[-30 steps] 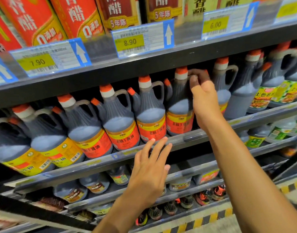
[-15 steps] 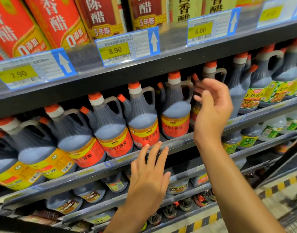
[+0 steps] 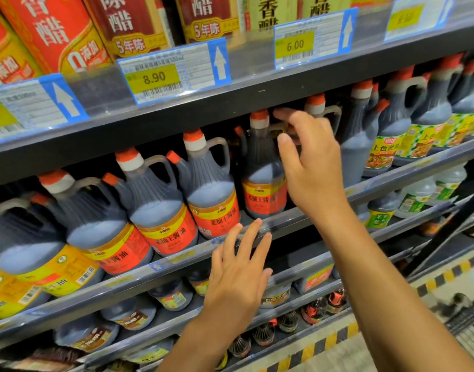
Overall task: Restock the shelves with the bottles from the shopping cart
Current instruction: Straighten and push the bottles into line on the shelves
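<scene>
Fingers of the left hand (image 3: 237,275) lie spread and straight, tips at the grey metal shelf edge (image 3: 289,224), holding nothing. Beyond it, the right hand (image 3: 311,167) hovers loosely parted and empty just in front of the dark red-capped, red-labelled soy sauce bottle (image 3: 262,183), which stands upright in its row on that shelf. Placing looks finished; next likely calls for reaching back to the wire shopping cart (image 3: 466,326) at lower right.

1. Blue-edged plastic price tag (image 3: 174,71) on the upper shelf edge reads "8.90" on yellow.
2. Second blue-edged price tag (image 3: 315,40) reads "6.00".
3. Dark-red carton (image 3: 206,20) shows "5年陈".
4. Red-and-yellow carton (image 3: 64,36) shows "0添加".
</scene>
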Motion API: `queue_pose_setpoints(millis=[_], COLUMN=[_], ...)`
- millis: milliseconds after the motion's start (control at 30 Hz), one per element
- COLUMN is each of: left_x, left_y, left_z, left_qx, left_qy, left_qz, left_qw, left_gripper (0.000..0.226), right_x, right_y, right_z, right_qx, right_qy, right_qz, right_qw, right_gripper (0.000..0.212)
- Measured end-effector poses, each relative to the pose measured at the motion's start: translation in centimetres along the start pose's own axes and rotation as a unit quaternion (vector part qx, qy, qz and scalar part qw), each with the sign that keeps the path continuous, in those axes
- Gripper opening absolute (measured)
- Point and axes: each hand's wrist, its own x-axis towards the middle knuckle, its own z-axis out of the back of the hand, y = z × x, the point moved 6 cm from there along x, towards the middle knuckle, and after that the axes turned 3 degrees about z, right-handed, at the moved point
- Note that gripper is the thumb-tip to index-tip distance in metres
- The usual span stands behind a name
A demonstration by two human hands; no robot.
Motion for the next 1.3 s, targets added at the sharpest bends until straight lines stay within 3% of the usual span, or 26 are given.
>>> queue_pose_setpoints(millis=[133, 233, 367, 500, 600, 700, 833, 933, 1067, 1167, 1300], left_x=[0.1, 0.0, -0.1, -0.2, -0.2, -0.2, 0.0, 0.0, 0.3, 0.7, 1.4], left_y=[0.1, 0.3, 0.4, 0.3, 0.3, 0.5, 0.4, 0.3, -0.2, -0.6, -1.2], left_z=[0.4, 0.1, 1.0, 1.8, 1.5, 1.1, 0.9, 0.9, 0.7, 0.3, -0.1], left_qx=[-0.023, -0.058, -0.11, -0.118, -0.119, -0.122, -0.118, -0.113, -0.084, -0.059, -0.039], left_qy=[-0.002, 0.016, 0.042, 0.064, 0.055, 0.043, 0.043, 0.035, 0.024, 0.007, 0.013], left_qz=[0.006, -0.002, -0.003, 0.003, 0.007, 0.008, 0.011, 0.004, 0.0, 0.003, 0.0], left_qw=[1.0, 0.998, 0.993, 0.991, 0.991, 0.992, 0.992, 0.993, 0.996, 0.998, 0.999], left_gripper=[0.06, 0.074, 0.076, 0.09, 0.079, 0.063, 0.066, 0.05, 0.049, 0.054, 0.058], right_x=[1.9, 3.0, 4.0, 4.1, 3.6, 3.4, 3.3, 3.2, 1.5, -0.6, -1.3], right_y=[0.5, -0.6, -2.0, -2.1, -2.0, -1.8, -1.7, -1.5, -1.6, -4.3, -7.5], right_z=[-1.6, -3.0, -3.4, -3.9, -4.0, -4.5, -5.0, -4.7, -1.4, 1.3, 2.3], right_qx=[-0.095, -0.145, 0.019, 0.163, 0.249, 0.232, 0.244, 0.254, 0.268, 0.218, 0.17], right_qy=[0.082, 0.199, 0.218, 0.263, 0.204, 0.15, 0.115, 0.093, -0.075, -0.196, -0.172], right_qz=[-0.014, -0.091, -0.09, -0.097, -0.178, -0.215, -0.247, -0.23, -0.173, -0.183, -0.243], right_qw=[0.992, 0.965, 0.972, 0.946, 0.93, 0.937, 0.931, 0.935, 0.945, 0.938, 0.939], right_gripper=[0.011, 0.04, 0.06, 0.061, 0.061, 0.06, 0.058, 0.054, 0.042, 0.034, 0.035])
